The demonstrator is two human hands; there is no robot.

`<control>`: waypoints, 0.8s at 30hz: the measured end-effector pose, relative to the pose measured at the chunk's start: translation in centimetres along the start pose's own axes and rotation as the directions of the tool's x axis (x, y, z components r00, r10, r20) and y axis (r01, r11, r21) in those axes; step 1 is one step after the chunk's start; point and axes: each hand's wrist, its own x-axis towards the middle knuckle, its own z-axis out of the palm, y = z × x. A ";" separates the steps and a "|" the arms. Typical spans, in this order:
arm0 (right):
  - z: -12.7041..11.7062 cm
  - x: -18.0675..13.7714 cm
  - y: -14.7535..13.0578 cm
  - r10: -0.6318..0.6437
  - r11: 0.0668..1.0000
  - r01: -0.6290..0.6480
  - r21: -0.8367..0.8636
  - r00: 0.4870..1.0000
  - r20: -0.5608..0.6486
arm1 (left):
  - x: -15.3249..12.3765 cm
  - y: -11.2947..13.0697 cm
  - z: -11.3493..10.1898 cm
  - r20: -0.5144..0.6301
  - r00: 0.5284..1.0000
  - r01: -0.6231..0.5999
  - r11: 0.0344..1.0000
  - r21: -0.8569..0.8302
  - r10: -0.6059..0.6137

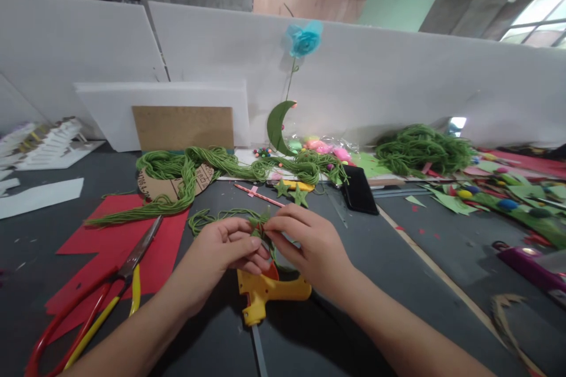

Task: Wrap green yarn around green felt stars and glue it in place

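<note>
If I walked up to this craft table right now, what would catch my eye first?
Probably the two hands at the centre, the left hand and right hand, pinching a small green star on green yarn, just above a yellow glue gun. To the left, red-handled scissors lie on red paper; a blue flower stands at the back.

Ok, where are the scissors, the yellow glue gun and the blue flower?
scissors (132,262), head view, on the blades near the pivot.
yellow glue gun (269,290), head view, on its body.
blue flower (304,39), head view, on the bloom.
</note>
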 end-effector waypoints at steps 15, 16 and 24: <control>-0.4 0.5 -0.1 0.077 0.963 -0.108 0.245 0.988 0.133 | 0.2 -0.3 -0.1 0.027 0.999 0.021 0.997 0.079 -0.023; -0.5 0.6 -0.2 0.112 0.951 -0.144 0.272 0.985 0.129 | 0.1 -0.3 -0.2 0.038 0.999 0.008 0.997 0.073 -0.011; -0.9 0.8 -0.6 0.277 0.884 -0.323 0.337 0.945 0.176 | -0.1 -0.4 -0.2 0.022 0.999 -0.027 0.993 0.115 0.025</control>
